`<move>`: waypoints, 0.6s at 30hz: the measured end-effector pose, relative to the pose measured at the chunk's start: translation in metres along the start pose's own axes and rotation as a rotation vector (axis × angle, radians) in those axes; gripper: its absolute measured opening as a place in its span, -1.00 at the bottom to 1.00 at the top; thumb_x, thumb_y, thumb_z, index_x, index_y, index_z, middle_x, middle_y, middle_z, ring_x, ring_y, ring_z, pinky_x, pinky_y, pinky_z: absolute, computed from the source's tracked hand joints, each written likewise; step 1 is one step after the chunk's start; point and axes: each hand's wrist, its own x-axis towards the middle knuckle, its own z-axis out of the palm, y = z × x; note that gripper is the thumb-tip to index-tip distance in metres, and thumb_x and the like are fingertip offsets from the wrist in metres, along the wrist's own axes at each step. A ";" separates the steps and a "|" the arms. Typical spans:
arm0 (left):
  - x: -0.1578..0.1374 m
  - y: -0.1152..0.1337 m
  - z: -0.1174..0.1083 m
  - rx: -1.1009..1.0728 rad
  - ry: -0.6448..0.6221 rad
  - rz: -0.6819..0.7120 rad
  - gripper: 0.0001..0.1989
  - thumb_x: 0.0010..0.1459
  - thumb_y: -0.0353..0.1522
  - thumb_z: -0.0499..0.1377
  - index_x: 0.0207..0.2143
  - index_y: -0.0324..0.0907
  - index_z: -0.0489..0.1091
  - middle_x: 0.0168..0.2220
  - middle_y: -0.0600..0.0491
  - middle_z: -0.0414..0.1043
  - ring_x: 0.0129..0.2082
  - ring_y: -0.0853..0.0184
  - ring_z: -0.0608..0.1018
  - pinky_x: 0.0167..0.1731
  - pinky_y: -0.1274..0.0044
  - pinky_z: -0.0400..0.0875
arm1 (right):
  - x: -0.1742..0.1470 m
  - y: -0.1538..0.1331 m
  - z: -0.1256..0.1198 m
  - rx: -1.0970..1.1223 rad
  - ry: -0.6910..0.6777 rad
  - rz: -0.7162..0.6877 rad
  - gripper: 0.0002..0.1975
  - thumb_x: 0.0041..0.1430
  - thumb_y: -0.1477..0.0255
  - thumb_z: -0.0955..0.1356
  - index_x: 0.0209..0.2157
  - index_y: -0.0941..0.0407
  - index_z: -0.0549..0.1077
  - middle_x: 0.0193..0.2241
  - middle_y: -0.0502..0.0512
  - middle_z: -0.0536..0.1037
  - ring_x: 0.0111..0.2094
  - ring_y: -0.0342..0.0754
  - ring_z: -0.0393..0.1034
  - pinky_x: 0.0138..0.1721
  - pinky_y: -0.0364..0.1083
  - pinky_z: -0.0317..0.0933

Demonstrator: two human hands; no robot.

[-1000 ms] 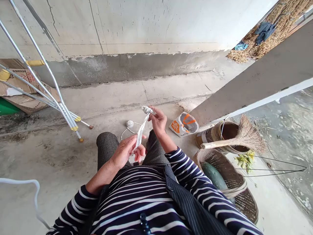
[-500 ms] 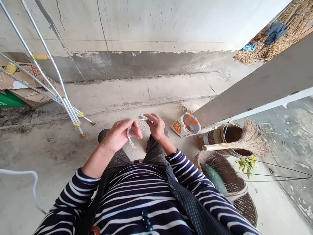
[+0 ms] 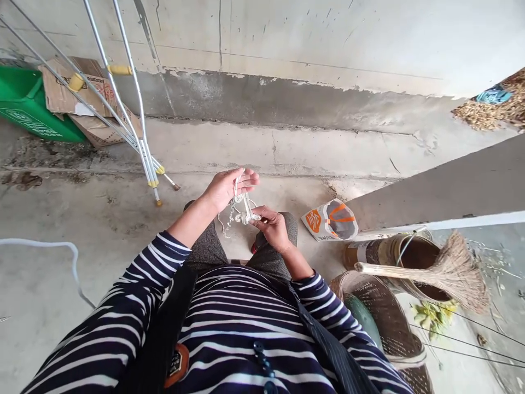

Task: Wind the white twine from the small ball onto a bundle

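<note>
A white cord (image 3: 248, 207) runs between my two hands, above my knees. My left hand (image 3: 229, 190) has the cord pinched at the thumb, its other fingers stretched out to the right. Lower and to the right, my right hand (image 3: 274, 227) grips a small wound bundle of the same cord (image 3: 245, 218) between thumb and fingers. Loose strands dangle below the left hand, beside the bundle. Part of the bundle is hidden by the right fingers.
Metal crutches (image 3: 143, 148) stand at the left by a cardboard box (image 3: 68, 90) and a green bin (image 3: 33, 109). At the right are a bag (image 3: 314, 221), a bucket (image 3: 385, 246), a straw broom (image 3: 455, 273) and a woven basket (image 3: 394, 323) holding a green melon (image 3: 363, 317).
My left hand has risen and moved right, drawing cord up from the bundle. My right hand has moved slightly down and right. The view has shifted left.
</note>
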 end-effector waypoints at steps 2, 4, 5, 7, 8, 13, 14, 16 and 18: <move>0.004 -0.006 -0.005 -0.003 0.046 -0.063 -0.79 0.34 -0.36 0.14 -0.21 -0.36 0.50 -0.17 -0.18 0.64 -0.18 0.21 0.68 -0.05 0.38 0.51 | -0.002 -0.003 0.006 0.051 0.032 0.031 -0.74 0.02 0.21 0.55 -0.29 0.07 0.66 -0.38 0.04 0.61 -0.38 -0.09 0.38 -0.31 -0.10 0.24; 0.008 -0.013 -0.010 0.002 0.081 -0.129 -0.80 0.34 -0.41 0.12 -0.22 -0.38 0.50 -0.23 -0.18 0.64 -0.24 0.23 0.69 -0.14 0.44 0.53 | -0.004 -0.006 0.010 0.109 0.073 0.068 -0.71 -0.04 0.21 0.57 -0.31 0.09 0.65 -0.40 0.03 0.60 -0.41 -0.11 0.35 -0.31 -0.10 0.25; 0.009 -0.016 -0.012 0.005 0.088 -0.149 -0.80 0.34 -0.43 0.12 -0.21 -0.39 0.50 -0.25 -0.19 0.64 -0.26 0.24 0.69 -0.18 0.46 0.54 | -0.005 -0.007 0.011 0.150 0.095 0.090 -0.69 -0.07 0.21 0.58 -0.32 0.09 0.63 -0.39 0.03 0.60 -0.41 -0.11 0.36 -0.31 -0.10 0.26; 0.011 -0.023 -0.016 -0.001 0.091 -0.171 -0.80 0.34 -0.45 0.11 -0.20 -0.40 0.51 -0.28 -0.18 0.63 -0.30 0.27 0.68 -0.26 0.51 0.53 | -0.006 -0.009 0.013 0.247 0.129 0.129 -0.64 -0.13 0.22 0.60 -0.30 0.09 0.60 -0.39 0.02 0.61 -0.41 -0.11 0.38 -0.29 -0.10 0.30; 0.012 -0.026 -0.018 -0.010 0.093 -0.186 -0.80 0.34 -0.46 0.11 -0.20 -0.40 0.51 -0.31 -0.16 0.63 -0.33 0.30 0.67 -0.31 0.54 0.53 | -0.006 -0.010 0.013 0.294 0.137 0.142 -0.60 -0.15 0.24 0.61 -0.26 0.09 0.59 -0.40 0.01 0.60 -0.41 -0.11 0.39 -0.29 -0.10 0.31; 0.017 -0.045 -0.031 -0.029 0.059 -0.351 -0.74 0.33 -0.36 0.15 -0.40 -0.32 0.47 -0.51 0.00 0.52 -0.59 0.44 0.52 -0.53 0.61 0.40 | -0.004 -0.015 0.011 0.397 0.107 0.163 -0.48 -0.17 0.26 0.62 -0.10 0.05 0.62 -0.37 0.01 0.63 -0.35 -0.07 0.46 -0.23 -0.07 0.38; 0.019 -0.049 -0.035 -0.013 0.018 -0.368 -0.71 0.32 -0.31 0.18 -0.44 -0.30 0.45 -0.54 0.03 0.48 -0.62 0.45 0.49 -0.56 0.61 0.38 | -0.003 -0.017 0.010 0.401 0.102 0.160 -0.54 -0.15 0.26 0.61 -0.15 0.05 0.64 -0.32 0.04 0.64 -0.31 -0.04 0.47 -0.21 -0.05 0.39; 0.022 -0.055 -0.045 0.051 -0.052 -0.371 -0.66 0.24 -0.24 0.27 -0.52 -0.27 0.41 -0.59 0.06 0.43 -0.66 0.45 0.43 -0.59 0.59 0.33 | 0.000 -0.022 0.007 0.407 0.119 0.156 -0.64 -0.14 0.25 0.60 -0.25 0.06 0.66 -0.29 0.07 0.65 -0.30 -0.04 0.47 -0.23 -0.05 0.38; 0.025 -0.058 -0.054 0.159 -0.096 -0.382 -0.64 0.12 -0.20 0.36 -0.56 -0.27 0.41 -0.62 0.05 0.41 -0.66 0.44 0.41 -0.59 0.57 0.32 | 0.003 -0.028 0.001 0.409 0.173 0.154 -0.66 -0.15 0.25 0.61 -0.28 0.07 0.66 -0.34 0.05 0.64 -0.38 -0.09 0.42 -0.33 -0.10 0.34</move>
